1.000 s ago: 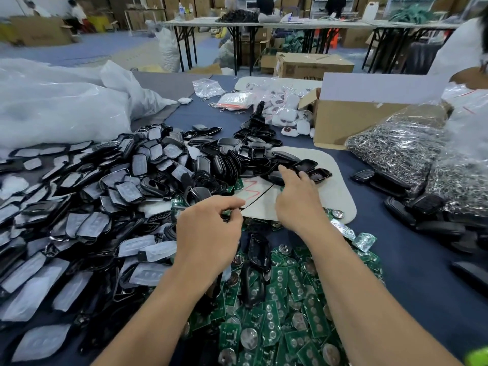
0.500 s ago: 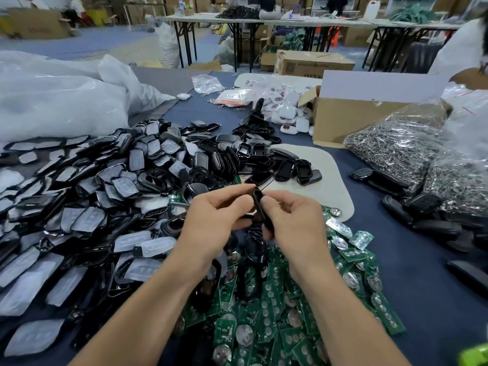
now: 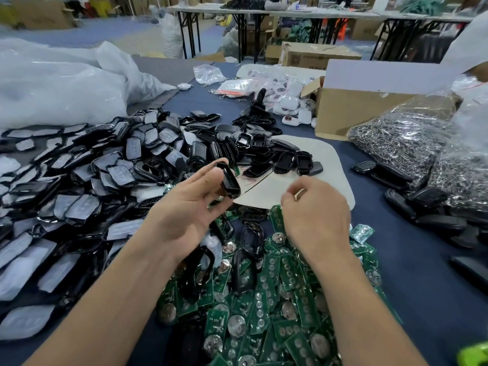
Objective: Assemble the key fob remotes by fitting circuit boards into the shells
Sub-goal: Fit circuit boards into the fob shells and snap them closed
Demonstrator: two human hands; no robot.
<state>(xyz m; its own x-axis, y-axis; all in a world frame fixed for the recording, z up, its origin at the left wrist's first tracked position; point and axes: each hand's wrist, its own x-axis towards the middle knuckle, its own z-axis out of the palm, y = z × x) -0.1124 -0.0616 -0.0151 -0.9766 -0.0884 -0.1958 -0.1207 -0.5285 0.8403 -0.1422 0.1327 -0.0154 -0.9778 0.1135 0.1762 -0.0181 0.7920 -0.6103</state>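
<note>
The left hand [image 3: 184, 207] is holding a black shell [image 3: 229, 180] up above the table [image 3: 422, 273], with thumb and fingertips curling round its lower end and the shell tilting edge-on. The right hand [image 3: 317, 217] is hovering just to the right, apart from the shell. Its fingers are curling in toward the thumb, but I cannot tell whether they are pinching anything. One green board [image 3: 276, 217] is standing just beside its palm.

Below both wrists a heap of green circuit boards [image 3: 264, 313] is lying on the near part of the table, with a few empty black frames mixed in. Just beyond the hands a white mat [image 3: 324, 165] is carrying more black shells [image 3: 285, 159]. To the left a wide pile of shells with grey button pads [image 3: 105, 165] is spreading out, with a big white plastic bag [image 3: 52, 85] behind it. At the right, dark fobs [image 3: 422, 204] are lying near a clear bag of metal rings [image 3: 401, 138]. A cardboard box [image 3: 351, 112] is sitting farther back.
</note>
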